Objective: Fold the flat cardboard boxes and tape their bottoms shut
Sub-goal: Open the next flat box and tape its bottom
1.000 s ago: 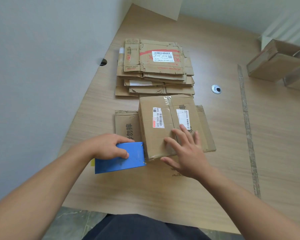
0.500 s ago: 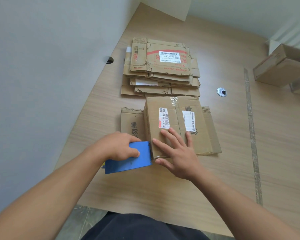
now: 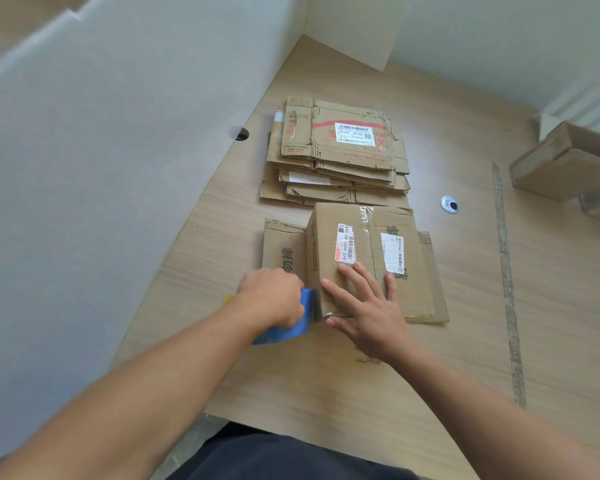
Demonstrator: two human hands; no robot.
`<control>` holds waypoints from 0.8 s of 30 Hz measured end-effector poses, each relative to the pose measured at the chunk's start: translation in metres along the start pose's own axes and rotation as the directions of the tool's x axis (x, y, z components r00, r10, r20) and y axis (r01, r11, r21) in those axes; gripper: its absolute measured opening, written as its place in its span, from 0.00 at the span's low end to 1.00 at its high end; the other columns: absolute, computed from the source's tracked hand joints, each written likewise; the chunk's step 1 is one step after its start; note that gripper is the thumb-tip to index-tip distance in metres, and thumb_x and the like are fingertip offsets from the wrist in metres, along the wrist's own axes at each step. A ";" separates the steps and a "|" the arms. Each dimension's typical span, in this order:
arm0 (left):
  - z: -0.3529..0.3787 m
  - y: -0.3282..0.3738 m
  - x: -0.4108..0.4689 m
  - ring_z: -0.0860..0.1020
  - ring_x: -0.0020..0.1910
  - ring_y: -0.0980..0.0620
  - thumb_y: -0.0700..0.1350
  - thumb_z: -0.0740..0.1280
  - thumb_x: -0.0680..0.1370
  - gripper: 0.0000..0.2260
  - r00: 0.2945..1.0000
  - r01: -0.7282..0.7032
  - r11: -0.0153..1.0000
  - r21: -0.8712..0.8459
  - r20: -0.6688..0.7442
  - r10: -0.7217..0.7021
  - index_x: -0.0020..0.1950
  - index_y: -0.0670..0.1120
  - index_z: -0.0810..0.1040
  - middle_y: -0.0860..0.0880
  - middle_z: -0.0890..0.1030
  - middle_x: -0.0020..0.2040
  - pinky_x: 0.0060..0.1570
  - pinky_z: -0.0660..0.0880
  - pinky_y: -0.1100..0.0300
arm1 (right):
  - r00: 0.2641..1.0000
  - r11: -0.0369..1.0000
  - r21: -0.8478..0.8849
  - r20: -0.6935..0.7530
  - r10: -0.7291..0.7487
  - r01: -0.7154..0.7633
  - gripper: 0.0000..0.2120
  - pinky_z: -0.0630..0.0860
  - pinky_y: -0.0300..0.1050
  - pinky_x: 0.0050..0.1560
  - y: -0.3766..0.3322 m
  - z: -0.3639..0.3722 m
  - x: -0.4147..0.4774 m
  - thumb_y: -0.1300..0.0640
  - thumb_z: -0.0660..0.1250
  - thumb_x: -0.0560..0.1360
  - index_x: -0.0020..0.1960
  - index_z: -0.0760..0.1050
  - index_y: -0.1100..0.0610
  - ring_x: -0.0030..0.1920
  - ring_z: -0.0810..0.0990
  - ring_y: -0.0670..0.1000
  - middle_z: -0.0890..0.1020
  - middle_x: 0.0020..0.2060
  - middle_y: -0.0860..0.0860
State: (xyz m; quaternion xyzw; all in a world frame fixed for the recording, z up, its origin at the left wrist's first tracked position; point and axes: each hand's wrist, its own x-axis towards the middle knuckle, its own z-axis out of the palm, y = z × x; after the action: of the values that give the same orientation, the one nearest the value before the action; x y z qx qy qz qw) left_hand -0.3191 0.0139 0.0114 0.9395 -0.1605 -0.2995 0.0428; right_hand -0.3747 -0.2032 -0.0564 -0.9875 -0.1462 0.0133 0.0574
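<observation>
Now, left grip point(image 3: 271, 299): fingers curled round the blue tape dispenser point(image 3: 307, 311); knuckles up, the tool's body mostly hidden under the hand
Tape dispenser: pressed against the near-left face of the box; blade end not visible
Step in hand (my reading): running the tape end over the near edge and cutting it; best done by pulling the tool down the side wall so the tape laps well past the edge, tilting to bite the blade, then rubbing the tail flat
Flat sheet point(image 3: 282, 249): lies on the table point(image 3: 326, 382) under the box; dark printed characters show at its left
Stack of flat boxes point(image 3: 336, 157): behind the box, just beside its far edge; ragged flaps, white barcode label and red band on top; many yet to fold
Box point(image 3: 329, 275): erected, mid-table, taped face up; brown corrugated board, creased; clear tape glints along the centre seam; two white labels either side of it, the left one with barcode and red edge
Right grip point(image 3: 368, 313): spread flat, fingers straight, pressing the box's near top; thumb at the near edge; hold firm so the box does not slide toward the tool
Grommet point(image 3: 449, 204): round metal hole, right of the stack
Folded boxes point(image 3: 565, 161): far right, well apart
</observation>
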 end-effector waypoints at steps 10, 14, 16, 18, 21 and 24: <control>0.027 -0.049 -0.019 0.78 0.56 0.45 0.60 0.58 0.80 0.22 0.975 0.129 0.967 -0.220 -0.150 -0.165 0.74 0.66 0.60 0.52 0.81 0.59 0.45 0.72 0.55 | 1.000 1.000 -0.021 0.003 0.015 -0.015 0.29 0.58 0.77 0.68 -0.008 -0.007 -0.001 0.33 0.55 0.76 0.75 0.62 0.39 0.79 0.56 0.54 0.63 0.77 0.50; 0.040 -0.067 -0.023 0.78 0.58 0.46 0.62 0.58 0.81 0.24 0.962 0.192 0.936 -0.294 -0.131 -0.239 0.77 0.66 0.57 0.52 0.80 0.61 0.47 0.74 0.54 | 0.996 0.997 -0.014 0.043 0.073 -0.073 0.36 0.48 0.77 0.70 -0.023 -0.006 0.000 0.26 0.54 0.72 0.75 0.61 0.41 0.80 0.51 0.56 0.59 0.78 0.50; 0.045 -0.070 -0.025 0.77 0.60 0.46 0.62 0.58 0.81 0.25 0.961 0.202 0.922 -0.332 -0.117 -0.252 0.77 0.66 0.57 0.53 0.79 0.63 0.48 0.74 0.54 | 0.994 0.995 -0.006 0.033 0.103 -0.103 0.36 0.48 0.78 0.69 -0.027 -0.005 0.002 0.24 0.54 0.71 0.73 0.63 0.42 0.80 0.53 0.57 0.61 0.77 0.51; 0.047 -0.070 -0.024 0.77 0.60 0.46 0.62 0.59 0.80 0.25 0.958 0.203 0.911 -0.360 -0.119 -0.260 0.77 0.66 0.58 0.53 0.78 0.64 0.48 0.73 0.54 | 0.993 0.993 0.007 0.018 0.117 -0.117 0.33 0.53 0.81 0.67 -0.029 -0.002 0.003 0.28 0.58 0.72 0.71 0.66 0.44 0.79 0.56 0.58 0.64 0.75 0.53; 0.047 -0.070 -0.025 0.77 0.60 0.46 0.62 0.59 0.81 0.25 0.956 0.194 0.906 -0.376 -0.134 -0.260 0.77 0.67 0.58 0.53 0.79 0.63 0.49 0.74 0.54 | 0.996 0.997 0.012 -0.048 0.077 -0.077 0.32 0.57 0.84 0.62 -0.024 0.004 0.004 0.37 0.72 0.69 0.69 0.70 0.47 0.76 0.59 0.60 0.68 0.73 0.57; 0.043 -0.070 -0.025 0.77 0.58 0.46 0.62 0.58 0.81 0.24 0.956 0.190 0.907 -0.376 -0.138 -0.258 0.77 0.67 0.57 0.52 0.80 0.61 0.49 0.75 0.54 | 0.996 0.998 0.048 -0.075 0.049 -0.045 0.34 0.56 0.85 0.61 -0.021 0.006 0.004 0.43 0.78 0.68 0.70 0.68 0.47 0.76 0.57 0.61 0.68 0.74 0.59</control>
State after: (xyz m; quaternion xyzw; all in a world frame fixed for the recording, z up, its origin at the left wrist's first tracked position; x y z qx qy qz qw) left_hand -0.3436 0.0892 -0.0224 0.9517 0.0111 -0.2382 0.1935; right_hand -0.3772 -0.1819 -0.0601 -0.9889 -0.1203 -0.0197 0.0853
